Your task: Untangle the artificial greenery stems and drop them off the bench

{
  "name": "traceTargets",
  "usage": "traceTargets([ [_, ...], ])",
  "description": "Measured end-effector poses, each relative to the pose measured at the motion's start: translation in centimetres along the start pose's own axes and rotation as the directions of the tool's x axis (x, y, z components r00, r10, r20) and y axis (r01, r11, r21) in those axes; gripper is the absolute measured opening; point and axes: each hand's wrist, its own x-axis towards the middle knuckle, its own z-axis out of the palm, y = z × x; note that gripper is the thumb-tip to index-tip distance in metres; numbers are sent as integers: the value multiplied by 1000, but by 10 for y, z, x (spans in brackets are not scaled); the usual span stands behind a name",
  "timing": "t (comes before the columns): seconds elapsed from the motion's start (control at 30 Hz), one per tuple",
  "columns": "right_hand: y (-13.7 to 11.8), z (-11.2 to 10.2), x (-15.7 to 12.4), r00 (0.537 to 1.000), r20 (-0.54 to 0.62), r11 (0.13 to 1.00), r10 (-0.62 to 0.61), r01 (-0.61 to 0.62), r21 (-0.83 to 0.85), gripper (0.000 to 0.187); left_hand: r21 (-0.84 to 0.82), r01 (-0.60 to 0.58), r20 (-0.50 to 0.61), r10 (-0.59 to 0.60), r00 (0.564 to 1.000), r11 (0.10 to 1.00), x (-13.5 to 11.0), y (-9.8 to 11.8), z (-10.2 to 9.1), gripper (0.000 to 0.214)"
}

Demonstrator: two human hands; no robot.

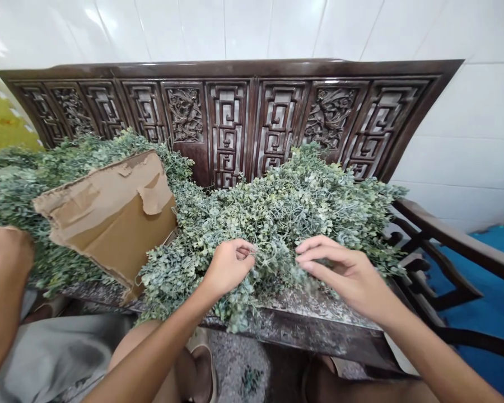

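Small-leaved, grey-green foliage that looks artificial (273,207) lies in a large heap on a dark wooden bench seat. At the front of the heap, my left hand (231,266) is closed in a pinch, with a thin foliage stem at its fingertips. Across a short gap, my right hand (344,274) reaches in from the right. Its fingers are stretched out and the thumb stands a little apart, with the tips close to the leaves. Nothing shows clearly between them. Leaves just under the right hand look blurred.
A torn cardboard piece (121,218) leans on more foliage at left. Another person's hand (8,249) is at the left edge. The bench has a carved backrest (231,70) and an armrest (466,240) at right. Leaf bits (251,379) lie on the floor.
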Motion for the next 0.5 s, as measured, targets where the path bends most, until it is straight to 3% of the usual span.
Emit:
traceTargets([
  [0.13,-17,-7,7,991,-77,982,110,-96,165,18,11,59,131,-60,990,998,-9,3,13,22],
  [0.2,-28,1,19,989,-47,969,143,-130,211,19,66,61,219,-74,973,996,-18,4,26,22],
  [0.27,-39,19,37,990,39,953,133,-139,268,19,99,32,304,-61,951,995,-26,4,42,20],
  [0.37,-50,62,73,984,141,922,110,-154,355,21,107,43,322,-75,944,993,-35,0,65,15],
  [0.43,-54,91,97,981,164,896,107,-166,412,28,56,102,341,-115,933,993,-37,-3,76,14],
  [0.5,-54,111,117,956,268,876,122,-230,424,49,-43,219,390,-186,902,975,-37,-6,85,16],
])
